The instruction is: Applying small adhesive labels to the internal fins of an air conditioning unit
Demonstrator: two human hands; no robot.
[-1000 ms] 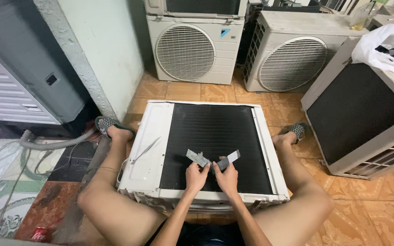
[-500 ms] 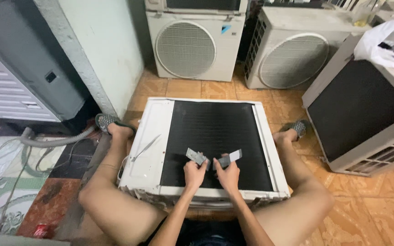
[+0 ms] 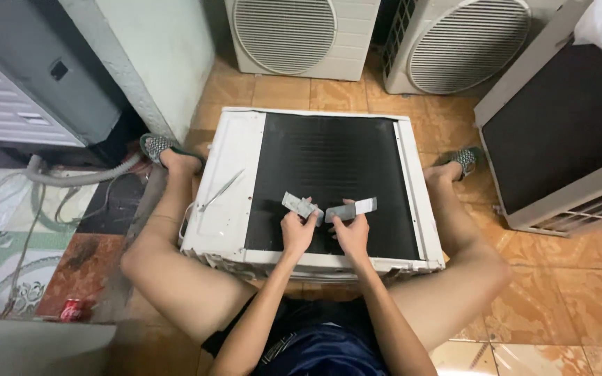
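Tiled workshop floor, outdoor AC unit (image 3: 231, 202) lying flat between legs, black condenser coil (image 3: 329, 160) up. Left hand (image 3: 298, 233) pinches grey fin comb (image 3: 299, 206); right hand (image 3: 351, 233) pinches second fin comb (image 3: 350, 209), both on coil near front edge. Step: fin combing. Next stroke likely needs teeth aligned with fins.

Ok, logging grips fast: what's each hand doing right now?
Left hand: closed on a small grey metal strip.
Right hand: closed on a second grey strip, over the air-conditioner unit.
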